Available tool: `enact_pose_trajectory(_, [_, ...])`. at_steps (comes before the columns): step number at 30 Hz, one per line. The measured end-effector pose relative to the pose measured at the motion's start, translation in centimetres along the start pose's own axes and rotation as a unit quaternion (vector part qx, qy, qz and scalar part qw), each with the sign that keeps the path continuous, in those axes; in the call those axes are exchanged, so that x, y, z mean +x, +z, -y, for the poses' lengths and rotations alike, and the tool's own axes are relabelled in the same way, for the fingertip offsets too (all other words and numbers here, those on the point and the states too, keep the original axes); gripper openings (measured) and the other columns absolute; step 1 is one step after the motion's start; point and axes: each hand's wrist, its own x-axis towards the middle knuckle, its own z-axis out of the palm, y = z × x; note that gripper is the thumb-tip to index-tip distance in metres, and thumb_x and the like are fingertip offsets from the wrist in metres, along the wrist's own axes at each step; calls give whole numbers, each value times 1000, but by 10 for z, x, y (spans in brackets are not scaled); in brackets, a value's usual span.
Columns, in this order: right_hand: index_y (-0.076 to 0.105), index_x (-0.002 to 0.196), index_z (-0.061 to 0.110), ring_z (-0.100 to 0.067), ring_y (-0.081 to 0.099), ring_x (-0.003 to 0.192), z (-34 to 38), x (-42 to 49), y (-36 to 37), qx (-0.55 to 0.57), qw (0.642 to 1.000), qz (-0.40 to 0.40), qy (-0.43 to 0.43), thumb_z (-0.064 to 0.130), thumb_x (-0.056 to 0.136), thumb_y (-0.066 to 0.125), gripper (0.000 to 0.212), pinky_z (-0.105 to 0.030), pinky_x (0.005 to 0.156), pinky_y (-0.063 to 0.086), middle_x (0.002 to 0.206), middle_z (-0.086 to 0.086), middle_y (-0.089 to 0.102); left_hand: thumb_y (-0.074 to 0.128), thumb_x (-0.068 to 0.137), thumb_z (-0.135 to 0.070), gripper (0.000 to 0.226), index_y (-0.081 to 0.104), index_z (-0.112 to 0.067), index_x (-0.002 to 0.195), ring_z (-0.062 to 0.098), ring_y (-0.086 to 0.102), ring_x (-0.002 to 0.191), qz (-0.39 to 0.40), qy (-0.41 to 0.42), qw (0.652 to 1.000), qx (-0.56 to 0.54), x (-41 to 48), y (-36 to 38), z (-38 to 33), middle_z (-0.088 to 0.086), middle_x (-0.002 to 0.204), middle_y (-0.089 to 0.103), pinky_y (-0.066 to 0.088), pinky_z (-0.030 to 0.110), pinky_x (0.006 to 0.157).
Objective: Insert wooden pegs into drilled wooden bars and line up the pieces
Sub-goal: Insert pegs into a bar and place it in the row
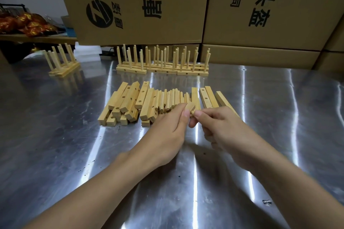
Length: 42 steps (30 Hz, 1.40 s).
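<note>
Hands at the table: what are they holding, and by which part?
The left hand pinches a wooden bar by its near end. The right hand pinches that same end; whether it also holds a peg cannot be told.

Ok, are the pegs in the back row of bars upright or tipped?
Upright: the back row of bars lies flat on the table, pegs standing up, a few leaning slightly.

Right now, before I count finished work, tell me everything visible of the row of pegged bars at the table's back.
The row of pegged bars is pale, bare-looking wood: square bars laid end to end, several rows deep, small side holes facing the camera, thin round pegs standing up from them, a few leaning. It rests on the shiny metal table, just in front of cardboard boxes.
</note>
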Motion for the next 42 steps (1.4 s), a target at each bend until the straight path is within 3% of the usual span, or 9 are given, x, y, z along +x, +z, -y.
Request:
enact_pose_trajectory(5, [75, 91, 7, -9, 25, 50, 1, -2, -8, 95, 992, 63, 61, 31, 109, 52, 38, -19, 41, 21, 59, 4, 30, 32, 116, -42, 32, 56, -32, 97, 1, 51, 68, 2, -4, 1000, 9, -4, 3, -3, -25, 76, 58, 34, 26, 60])
enact_pose_trajectory(9, [74, 91, 14, -17, 47, 59, 2, -2, 3, -180, 977, -68, -94, 40, 108, 49, 40, -35, 56, 43, 61, 3, 52, 38, 116, -35, 27, 64, -30, 113, -7, 56, 67, -45, -6, 998, -51, 0, 0, -5, -31, 75, 61, 38, 15, 60])
enact_pose_trajectory(12, [59, 91, 27, -17, 56, 76, 2, -9, 15, -418, 879, -157, -167, 38, 105, 46, 22, -41, 74, 46, 79, 9, 60, 38, 115, -39, 25, 59, -36, 102, 1, 52, 57, -77, -16, 994, -80, 1, 1, -8, -23, 64, 54, 36, 26, 54])
enact_pose_trajectory(18, [45, 97, 23, -24, 58, 84, -10, 1, 33, -384, 896, -171, -146, 31, 95, 61, 18, -37, 68, 39, 91, 4, 63, 37, 112, -50, 47, 41, -45, 159, 45, 59, 114, -71, -35, 993, -92, -5, 10, -18, 8, 119, 62, 48, 72, 93])
enact_pose_trajectory(21, [48, 87, 26, -20, 61, 78, -13, 8, 34, -334, 921, -168, -108, 34, 96, 61, 18, -39, 63, 49, 81, 9, 64, 34, 112, -51, 49, 25, -59, 160, 8, 71, 76, -53, -16, 997, -52, -7, 13, -10, -19, 82, 66, 52, 30, 64])
enact_pose_trajectory(25, [58, 79, 21, -22, 62, 71, -15, 12, 30, -334, 923, -175, -77, 25, 93, 64, 16, -41, 62, 55, 73, 5, 65, 30, 113, -55, 51, 9, -68, 158, -24, 56, 98, -41, 19, 999, 16, -8, 8, -10, -56, 99, 56, 43, 8, 83])
enact_pose_trajectory(30, [36, 57, 20, -25, 43, 49, -15, 9, 37, -397, 898, -154, -111, 7, 83, 58, 36, -38, 45, 36, 52, 4, 41, 33, 95, -85, 63, 12, -73, 153, -14, 34, 141, -30, -24, 999, -9, -6, 2, -12, -38, 155, 41, 33, 31, 112])
enact_pose_trajectory(37, [61, 53, 14, -19, 23, 40, 2, -10, 62, -474, 845, -107, -222, 1, 40, 96, 39, -25, 36, 25, 48, 2, 28, 25, 94, -79, 58, 44, -64, 147, -18, 51, 122, -62, -68, 972, -214, 7, -13, -25, -25, 130, 64, 45, 38, 110])
enact_pose_trajectory(42, [72, 72, 14, -29, 56, 50, -3, -12, 61, -469, 855, -49, -215, 1, 67, 85, 19, -39, 46, 52, 59, -6, 60, 17, 93, -83, 60, 45, -69, 144, -11, 48, 133, -37, -81, 972, -218, 4, -10, -28, -27, 135, 64, 43, 47, 117])
